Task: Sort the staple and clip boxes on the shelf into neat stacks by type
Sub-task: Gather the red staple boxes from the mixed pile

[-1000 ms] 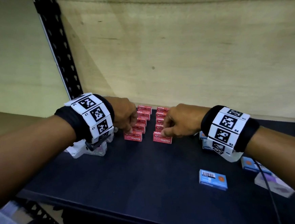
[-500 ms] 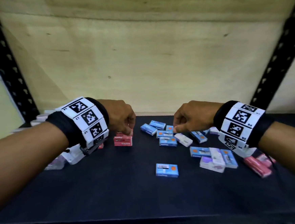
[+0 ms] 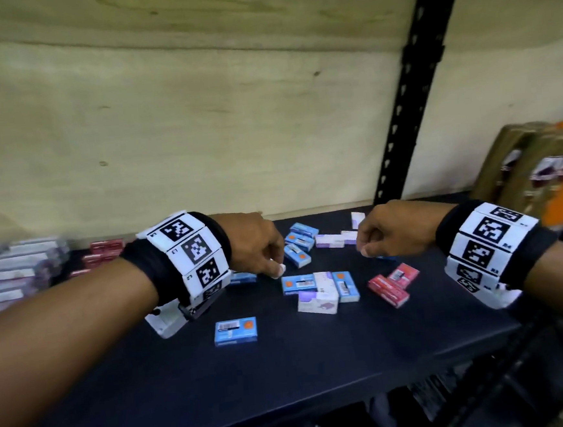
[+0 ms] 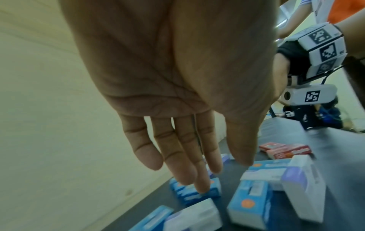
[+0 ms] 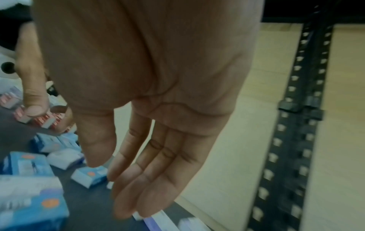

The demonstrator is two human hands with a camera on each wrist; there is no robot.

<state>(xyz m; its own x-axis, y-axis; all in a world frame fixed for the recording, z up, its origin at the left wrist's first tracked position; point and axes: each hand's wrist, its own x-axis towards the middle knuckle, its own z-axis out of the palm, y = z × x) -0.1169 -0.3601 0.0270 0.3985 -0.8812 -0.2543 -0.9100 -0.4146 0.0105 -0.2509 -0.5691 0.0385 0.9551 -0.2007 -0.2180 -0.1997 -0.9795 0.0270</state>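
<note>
Dark shelf (image 3: 318, 362), plywood back panel (image 3: 198, 118), black slotted upright (image 3: 409, 102) at right rear.

Left hand (image 3: 255, 245): over the rear-left part of the scattered boxes. In the left wrist view the fingers (image 4: 189, 156) hang straight and slightly spread, tips above a blue box (image 4: 197, 189); whether they touch it cannot be told. Grip wide, holding nothing.

Right hand (image 3: 392, 231): above the shelf to the right of the scatter. In the right wrist view the fingers (image 5: 158, 164) hang straight and relaxed, thumb apart. Grip wide, nothing in it.

Boxes, head view:
- Cluster of blue boxes (image 3: 298, 245) at rear centre, just beside the left hand, lying at mixed angles. Orange dot and barcode on each; print too small to read.
- Middle group: two blue boxes (image 3: 297, 284) and (image 3: 345, 285) flanking a white-and-purple box (image 3: 317, 299), touching one another.
- One blue box alone (image 3: 235, 331) nearer the front edge, barcode and orange dot face up.
- Two red boxes (image 3: 389, 289) and (image 3: 403, 274) side by side, right of the middle group; barcode visible on one, lettering unreadable.
- White-and-purple boxes (image 3: 329, 241) at rear between the hands.
- Red boxes in rows (image 3: 106, 247) at far left rear, blurred.
- Grey-white stacked boxes (image 3: 12, 271) at the far left edge, blurred.

Wristbands (image 3: 192, 254) and (image 3: 484, 241): square black-and-white markers; "L3" reads on the left band, "R4" on the right.

Brown and orange packages (image 3: 539, 166) beyond the upright, blurred.
</note>
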